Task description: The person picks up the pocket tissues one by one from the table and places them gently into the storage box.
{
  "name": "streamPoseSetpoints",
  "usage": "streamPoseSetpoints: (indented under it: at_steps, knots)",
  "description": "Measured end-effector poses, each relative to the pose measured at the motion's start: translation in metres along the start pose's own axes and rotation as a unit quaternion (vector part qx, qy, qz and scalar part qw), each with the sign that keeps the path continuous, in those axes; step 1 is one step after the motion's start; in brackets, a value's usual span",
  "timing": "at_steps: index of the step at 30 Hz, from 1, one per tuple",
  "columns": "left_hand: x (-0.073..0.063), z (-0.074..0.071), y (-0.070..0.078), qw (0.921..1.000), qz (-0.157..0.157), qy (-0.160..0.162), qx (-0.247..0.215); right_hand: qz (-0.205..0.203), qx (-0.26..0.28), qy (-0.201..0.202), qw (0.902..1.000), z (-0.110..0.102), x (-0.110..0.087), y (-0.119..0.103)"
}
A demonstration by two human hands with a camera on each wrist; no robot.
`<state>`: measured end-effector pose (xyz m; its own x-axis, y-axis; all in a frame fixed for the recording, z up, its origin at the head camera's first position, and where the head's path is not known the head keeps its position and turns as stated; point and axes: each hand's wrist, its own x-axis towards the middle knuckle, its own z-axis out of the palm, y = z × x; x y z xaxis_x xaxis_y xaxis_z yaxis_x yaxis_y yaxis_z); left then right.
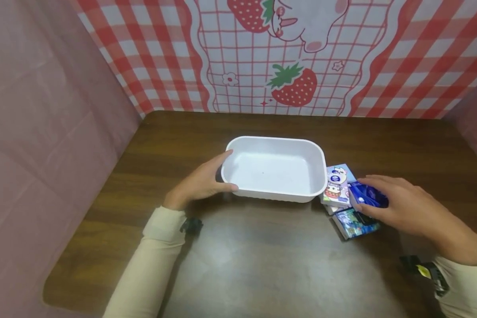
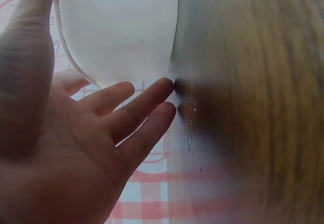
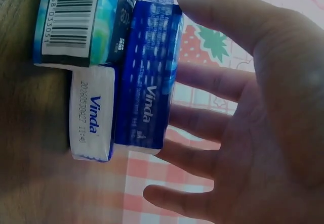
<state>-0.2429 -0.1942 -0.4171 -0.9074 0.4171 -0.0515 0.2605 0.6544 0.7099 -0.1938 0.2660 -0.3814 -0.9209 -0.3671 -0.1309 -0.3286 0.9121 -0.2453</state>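
A white plastic tub (image 1: 276, 194) stands on the table with nothing inside. My left hand (image 1: 200, 179) holds its left end, thumb at the near rim and index finger at the far rim. In the left wrist view, the other fingers (image 2: 147, 107) spread by the tub's end, close to the tabletop. My right hand (image 1: 407, 203) grips a dark blue tissue packet (image 1: 366, 194) between thumb and fingers. That Vinda packet (image 3: 149, 77) leans on a white-ended one (image 3: 93, 115). Beside it lie a cartoon-print packet (image 1: 337, 187) and a blue-green painted-pattern packet (image 1: 353, 223).
The packets form a small overlapping pile against the tub's right end. Dark wood tabletop (image 1: 262, 256) runs in front of the tub. A red-and-white strawberry cloth (image 1: 242, 79) hangs behind the table, and a pink curtain (image 1: 51, 132) stands along the left.
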Motion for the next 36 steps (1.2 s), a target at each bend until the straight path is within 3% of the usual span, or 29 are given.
streamPoseSetpoints:
  at_steps: [13, 36]
  knots:
    - [-0.0031, 0.0082, -0.0068, 0.9995, 0.031, -0.009, 0.002, -0.001, 0.008, -0.025, 0.9997, 0.0060, -0.0062, 0.0030]
    - [-0.0026, 0.0046, -0.0067, 0.9999, 0.015, -0.005, 0.000, 0.056, -0.010, -0.007, 0.9984, 0.0070, -0.0010, 0.0037]
